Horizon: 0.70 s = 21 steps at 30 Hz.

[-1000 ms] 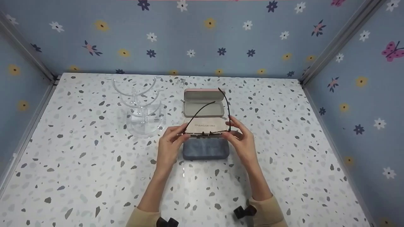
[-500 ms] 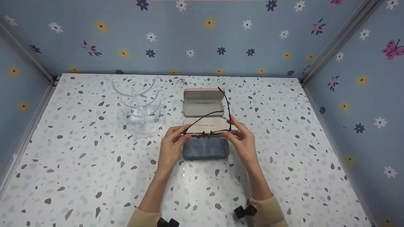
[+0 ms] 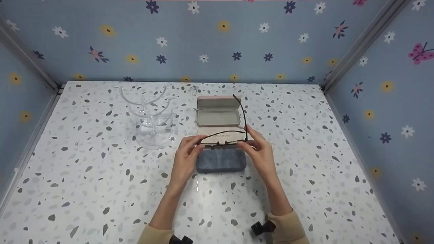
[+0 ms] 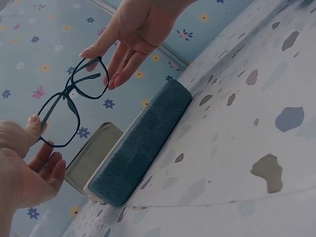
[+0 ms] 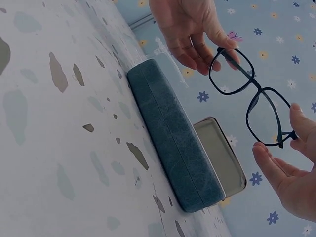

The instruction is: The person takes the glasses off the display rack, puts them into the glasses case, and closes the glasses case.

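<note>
My left hand [image 3: 186, 156] and right hand [image 3: 259, 150] pinch opposite ends of a pair of dark-framed eyeglasses [image 3: 218, 144], held level above the glasses cases. The right temple stretches out to the back; the left one lies folded inward across the lenses. Below the frame sits a blue glasses case [image 3: 221, 161]. Behind it shows a beige panel [image 3: 210, 139] with faint print, and I cannot tell whether it belongs to the blue case. In the left wrist view the eyeglasses [image 4: 67, 92] hang clear of the blue case, lenses upright, gripped between thumbs and fingers.
Farther back stands an open glasses case [image 3: 218, 118] with grey lining and a pinkish lid edge. To the left is a clear tiered acrylic stand [image 3: 154, 130]. Flowered blue panels [image 3: 217, 44] enclose the speckled table [image 3: 101, 189] at the back and sides.
The left temple has swung inward, from pointing toward the back to lying across the frame. Both hands have kept their grip, the left shifting slightly. The cases and stand have stayed put.
</note>
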Each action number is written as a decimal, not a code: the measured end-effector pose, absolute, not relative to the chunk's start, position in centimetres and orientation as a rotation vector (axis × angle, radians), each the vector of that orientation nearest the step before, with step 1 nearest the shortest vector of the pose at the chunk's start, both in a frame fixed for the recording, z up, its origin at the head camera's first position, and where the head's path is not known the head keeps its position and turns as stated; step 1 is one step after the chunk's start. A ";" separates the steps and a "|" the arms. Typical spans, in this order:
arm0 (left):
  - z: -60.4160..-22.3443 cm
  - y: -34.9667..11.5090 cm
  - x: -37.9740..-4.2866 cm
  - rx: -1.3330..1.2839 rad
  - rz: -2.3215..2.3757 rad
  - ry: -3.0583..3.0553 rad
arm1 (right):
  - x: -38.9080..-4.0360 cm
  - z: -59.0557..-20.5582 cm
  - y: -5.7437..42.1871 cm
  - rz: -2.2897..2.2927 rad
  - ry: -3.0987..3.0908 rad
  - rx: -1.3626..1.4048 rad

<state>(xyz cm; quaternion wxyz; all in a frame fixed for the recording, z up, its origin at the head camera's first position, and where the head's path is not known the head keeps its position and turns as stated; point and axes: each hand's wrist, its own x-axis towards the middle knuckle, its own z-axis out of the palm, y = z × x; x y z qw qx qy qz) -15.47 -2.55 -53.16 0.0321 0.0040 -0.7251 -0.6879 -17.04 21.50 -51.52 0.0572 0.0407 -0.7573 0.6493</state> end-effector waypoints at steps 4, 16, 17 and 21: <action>-53.2 -2.6 -15.4 0.002 -2.092 -2.259 | -17.0 -51.5 21.5 1.960 -2.305 0.134; -53.1 -2.6 -15.5 -0.013 -2.078 -2.286 | -17.1 -51.6 21.6 1.985 -2.294 0.159; -53.1 -2.6 -15.5 -0.019 -2.077 -2.285 | -17.1 -51.7 21.6 1.979 -2.299 0.164; -53.1 -2.6 -15.5 -0.038 -2.087 -2.274 | -17.1 -51.6 21.7 1.970 -2.309 0.189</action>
